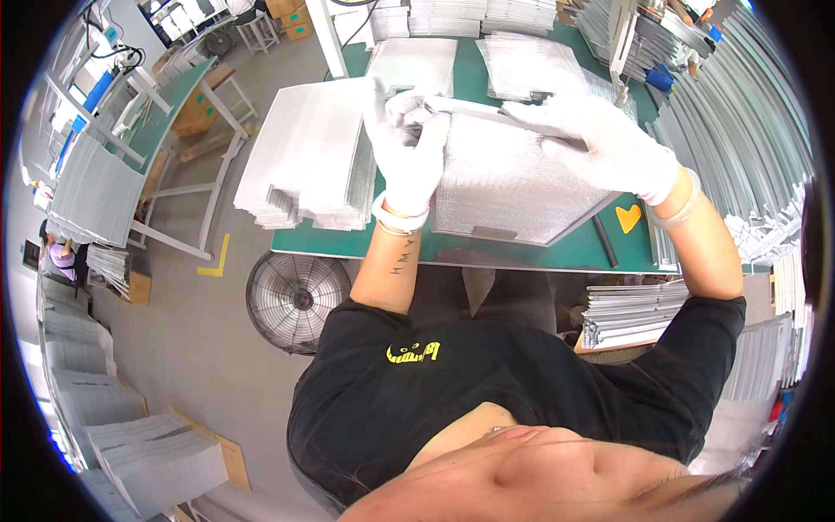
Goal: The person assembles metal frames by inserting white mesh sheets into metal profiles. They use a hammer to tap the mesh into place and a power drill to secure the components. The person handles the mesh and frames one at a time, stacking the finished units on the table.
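Mesh panel [509,187], silvery and framed, lies flat on the green counter [557,254] near its front edge, one corner pointing toward the person. A thin metal strip [474,108] runs along its far edge. The left hand [407,143], gloved in white, is curled shut over the strip's left end and the panel's corner; the right hand [596,139], also gloved, lies over the strip's right part with fingers bent down on it, though how firmly it grips cannot be told.

Just left of the panel stands a thick stack of mesh sheets [304,161], crowding the left hand's side and overhanging the counter's left edge. Behind the panel lie more mesh sheets [417,63] and piles further back. To the right, a yellow heart-shaped piece [628,216] and a black rod [604,241] rest on the bare green strip near the front edge. Long metal strips [739,130] fan out at far right. Below the counter's front edge, a round fan [297,300] stands on the grey floor [191,348], which lies open to the left.
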`<state>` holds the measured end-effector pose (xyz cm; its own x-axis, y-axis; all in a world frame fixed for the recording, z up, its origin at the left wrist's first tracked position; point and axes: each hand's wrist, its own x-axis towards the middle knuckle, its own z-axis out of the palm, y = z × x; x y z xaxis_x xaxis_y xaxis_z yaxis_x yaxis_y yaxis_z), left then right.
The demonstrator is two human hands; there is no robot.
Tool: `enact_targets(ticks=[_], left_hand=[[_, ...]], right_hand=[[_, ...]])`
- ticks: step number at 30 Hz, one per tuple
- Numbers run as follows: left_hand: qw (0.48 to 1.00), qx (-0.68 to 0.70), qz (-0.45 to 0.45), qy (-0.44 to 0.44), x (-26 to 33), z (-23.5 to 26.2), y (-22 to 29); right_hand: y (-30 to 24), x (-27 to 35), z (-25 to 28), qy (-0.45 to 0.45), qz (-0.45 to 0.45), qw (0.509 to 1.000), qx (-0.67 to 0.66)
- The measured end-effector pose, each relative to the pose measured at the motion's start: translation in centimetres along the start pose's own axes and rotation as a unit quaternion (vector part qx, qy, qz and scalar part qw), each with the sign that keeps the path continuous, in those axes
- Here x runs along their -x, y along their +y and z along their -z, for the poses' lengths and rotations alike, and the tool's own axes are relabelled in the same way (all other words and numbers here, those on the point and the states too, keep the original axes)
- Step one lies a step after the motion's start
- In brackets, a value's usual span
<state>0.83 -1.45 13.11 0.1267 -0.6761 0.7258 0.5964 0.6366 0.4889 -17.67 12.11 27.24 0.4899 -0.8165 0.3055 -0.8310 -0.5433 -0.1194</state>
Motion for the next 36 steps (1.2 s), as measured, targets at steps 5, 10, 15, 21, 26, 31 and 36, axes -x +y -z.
enact_targets(ticks=[5, 10, 15, 21, 26, 31, 36], left_hand=[[0.982, -0.159, -0.035, -0.1, -0.5, 1.8, -1.7], [0.982, -0.164, -0.038, -0.085, -0.7, 0.9, -0.8], [0.966, -0.236, -0.059, -0.089, -0.1, 1.5, -0.8], [0.976, -0.197, -0.047, -0.078, 0.5, 1.5, -0.8], [0.97, -0.209, 0.008, -0.127, 0.4, 1.8, 0.5], [0.952, -0.204, 0.024, -0.226, -5.0, -3.1, 4.5], [0.804, 0.015, -0.07, -0.591, -2.7, -11.1, 2.8]], right_hand=[[-0.1, 0.2, 0.1, 0.015, 0.018, 0.998, 0.05], [-0.1, 0.3, -0.3, 0.038, 0.026, 0.998, 0.043], [-0.6, 1.1, -0.2, 0.02, -0.008, 0.999, 0.043], [-0.3, 2.2, -0.2, 0.069, 0.033, 0.992, 0.105], [0.3, 7.9, 0.1, 0.406, -0.14, 0.896, -0.112], [7.7, 22.9, -16.5, 0.154, -0.404, 0.881, 0.192], [8.2, 26.1, -23.0, 0.041, -0.521, 0.834, 0.177]])
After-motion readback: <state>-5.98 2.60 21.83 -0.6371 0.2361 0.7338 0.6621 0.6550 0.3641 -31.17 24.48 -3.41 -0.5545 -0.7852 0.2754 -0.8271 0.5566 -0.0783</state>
